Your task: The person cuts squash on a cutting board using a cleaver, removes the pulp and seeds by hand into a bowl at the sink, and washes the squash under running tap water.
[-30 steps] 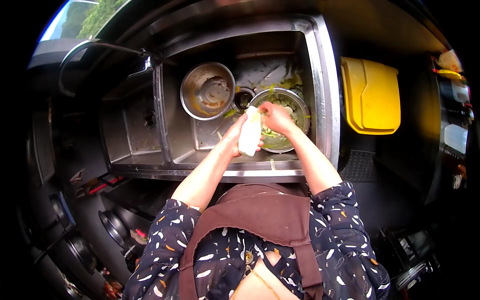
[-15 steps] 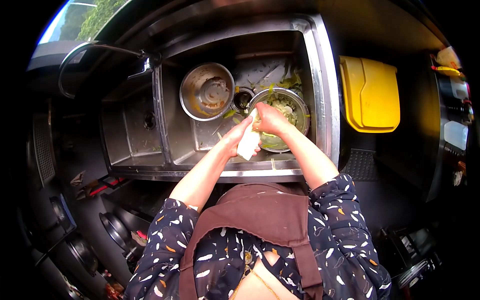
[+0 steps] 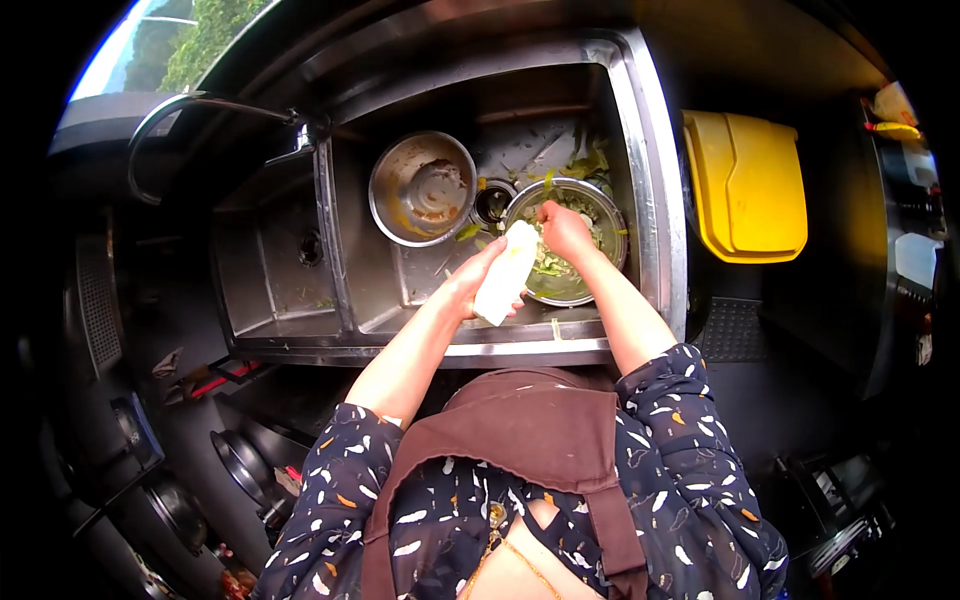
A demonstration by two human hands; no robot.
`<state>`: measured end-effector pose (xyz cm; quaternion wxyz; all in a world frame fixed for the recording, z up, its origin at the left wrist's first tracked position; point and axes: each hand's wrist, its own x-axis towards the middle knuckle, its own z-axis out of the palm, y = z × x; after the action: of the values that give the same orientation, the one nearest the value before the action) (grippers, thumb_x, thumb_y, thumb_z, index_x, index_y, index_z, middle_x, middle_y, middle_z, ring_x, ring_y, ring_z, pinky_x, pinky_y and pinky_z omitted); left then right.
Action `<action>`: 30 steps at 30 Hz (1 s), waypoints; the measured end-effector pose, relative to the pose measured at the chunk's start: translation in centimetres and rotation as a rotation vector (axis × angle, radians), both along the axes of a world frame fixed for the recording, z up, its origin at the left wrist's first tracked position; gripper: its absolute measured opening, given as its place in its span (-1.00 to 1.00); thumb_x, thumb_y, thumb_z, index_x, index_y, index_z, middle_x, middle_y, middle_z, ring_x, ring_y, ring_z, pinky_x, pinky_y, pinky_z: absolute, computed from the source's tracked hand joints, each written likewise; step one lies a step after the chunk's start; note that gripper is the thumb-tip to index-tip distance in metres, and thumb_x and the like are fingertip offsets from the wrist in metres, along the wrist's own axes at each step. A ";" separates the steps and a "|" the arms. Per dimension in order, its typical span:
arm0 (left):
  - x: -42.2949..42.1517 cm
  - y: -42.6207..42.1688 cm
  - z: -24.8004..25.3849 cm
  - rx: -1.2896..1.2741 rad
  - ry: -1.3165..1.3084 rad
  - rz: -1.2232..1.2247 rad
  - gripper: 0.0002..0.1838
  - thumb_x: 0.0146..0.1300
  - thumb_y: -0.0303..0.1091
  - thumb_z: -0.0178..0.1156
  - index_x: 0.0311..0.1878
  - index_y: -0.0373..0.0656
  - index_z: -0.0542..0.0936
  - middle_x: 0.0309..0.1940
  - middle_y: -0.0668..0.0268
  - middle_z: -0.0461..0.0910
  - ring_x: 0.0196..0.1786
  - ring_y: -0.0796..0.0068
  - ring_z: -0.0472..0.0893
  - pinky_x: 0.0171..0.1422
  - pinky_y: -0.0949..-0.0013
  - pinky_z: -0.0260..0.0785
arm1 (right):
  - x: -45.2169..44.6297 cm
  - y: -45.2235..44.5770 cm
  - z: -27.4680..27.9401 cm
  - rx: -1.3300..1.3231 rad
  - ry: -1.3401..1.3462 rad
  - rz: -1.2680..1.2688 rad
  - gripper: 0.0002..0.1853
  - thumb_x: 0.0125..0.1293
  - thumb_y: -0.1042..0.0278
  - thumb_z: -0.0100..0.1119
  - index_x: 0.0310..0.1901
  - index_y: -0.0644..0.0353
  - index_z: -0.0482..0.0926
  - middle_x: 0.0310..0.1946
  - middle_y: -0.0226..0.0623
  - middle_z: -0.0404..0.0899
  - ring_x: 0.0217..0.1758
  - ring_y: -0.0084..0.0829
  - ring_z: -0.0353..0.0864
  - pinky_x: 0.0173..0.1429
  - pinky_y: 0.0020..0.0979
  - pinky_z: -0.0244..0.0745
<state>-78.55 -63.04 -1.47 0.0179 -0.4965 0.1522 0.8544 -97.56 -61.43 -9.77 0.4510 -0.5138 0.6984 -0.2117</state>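
My left hand [image 3: 478,286] is wrapped round a long, pale vegetable that looks like a napa cabbage [image 3: 506,276]. It is held slanting over the near side of the sink, just left of a steel bowl [image 3: 616,262]. Above that bowl is my right hand [image 3: 566,232], its fingers curled inward; whatever they may hold is hidden. Chopped or torn pale and green leaf pieces [image 3: 550,264] lie inside the bowl.
A second steel bowl [image 3: 390,190] with orange-brown residue stands left in the same sink basin. Between the bowls is a dark drain [image 3: 491,204], with leaf scraps around it. A divider [image 3: 333,240] separates the left basin; a yellow bin [image 3: 750,190] stands right.
My right hand has come away from the top of the cabbage and moved right, over the bowl. My left hand still holds the cabbage in nearly the same place.
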 end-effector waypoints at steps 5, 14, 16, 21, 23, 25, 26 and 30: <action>0.2 -0.9 1.1 0.020 -0.075 0.010 -0.38 0.33 0.25 -0.12 0.06 -0.16 0.44 -0.44 0.07 0.57 -0.53 0.20 0.63 -0.55 0.21 0.58 | -0.7 0.3 1.2 -0.102 -0.212 0.169 -0.28 0.00 0.23 0.28 0.24 0.30 0.35 0.13 0.01 0.49 0.22 -0.17 0.48 0.28 -0.33 0.35; 0.1 0.1 0.8 -0.072 -0.158 -0.147 -0.38 0.35 0.24 -0.11 0.01 -0.22 0.44 -0.46 0.09 0.58 -0.56 0.22 0.62 -0.59 0.24 0.56 | 0.9 -2.4 3.2 0.357 -0.342 0.167 -0.57 -0.11 0.40 0.38 -0.07 0.12 0.67 -0.30 -0.26 0.69 -0.33 -0.45 0.67 -0.28 -0.42 0.60; 0.1 0.2 0.6 -0.049 -0.126 -0.119 -0.38 0.35 0.24 -0.12 0.02 -0.22 0.44 -0.45 0.08 0.59 -0.56 0.22 0.62 -0.58 0.23 0.57 | 1.0 -2.4 3.0 0.330 -0.347 0.064 -0.65 -0.05 0.48 0.32 -0.13 0.10 0.69 -0.39 -0.30 0.68 -0.46 -0.52 0.63 -0.43 -0.44 0.57; 1.1 0.0 0.7 0.029 -0.011 0.002 -0.37 0.34 0.25 -0.13 0.05 -0.21 0.44 -0.42 0.05 0.60 -0.53 0.20 0.63 -0.55 0.20 0.58 | -0.7 -1.4 1.1 0.394 -0.604 -0.092 -0.48 0.05 0.31 0.36 0.07 0.30 0.52 -0.24 -0.19 0.66 -0.37 -0.47 0.65 -0.40 -0.50 0.57; 1.2 -0.2 0.7 0.027 -0.056 0.032 -0.37 0.34 0.25 -0.13 0.08 -0.16 0.44 -0.42 0.06 0.60 -0.53 0.19 0.63 -0.54 0.19 0.57 | -0.2 -0.5 2.5 0.335 -0.534 0.052 -0.36 0.06 0.24 0.37 0.17 0.31 0.41 -0.13 -0.13 0.62 -0.21 -0.40 0.64 -0.28 -0.46 0.58; 0.8 -0.2 1.5 -0.012 -0.059 0.032 -0.38 0.35 0.25 -0.14 0.08 -0.14 0.44 -0.42 0.06 0.60 -0.53 0.18 0.63 -0.54 0.20 0.57 | 0.4 -0.1 5.8 0.226 -0.371 0.345 -0.03 -0.09 0.00 0.47 0.29 0.35 0.22 0.09 0.00 0.49 0.09 -0.21 0.53 0.11 -0.34 0.48; 0.6 -0.2 1.7 -0.052 -0.066 0.030 -0.39 0.35 0.25 -0.14 0.09 -0.12 0.43 -0.42 0.06 0.60 -0.53 0.18 0.63 -0.55 0.21 0.57 | 1.4 0.8 5.4 -0.054 -0.380 0.331 -0.07 -0.12 -0.03 0.48 0.23 0.35 0.29 0.05 0.01 0.51 0.08 -0.17 0.54 0.23 -0.33 0.37; 1.0 -0.8 1.3 -0.069 -0.036 -0.005 -0.40 0.35 0.25 -0.14 0.10 -0.10 0.42 -0.42 0.07 0.60 -0.54 0.19 0.63 -0.55 0.23 0.56 | 1.4 0.8 4.2 -0.136 -0.235 0.237 -0.25 -0.14 0.08 0.45 0.06 0.33 0.40 -0.07 0.02 0.56 0.04 -0.08 0.55 0.12 -0.23 0.44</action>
<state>-77.59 -63.85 -0.20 0.0057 -0.5116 0.1823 0.8397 -96.11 -60.59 -5.56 0.5157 -0.5935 0.5594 -0.2624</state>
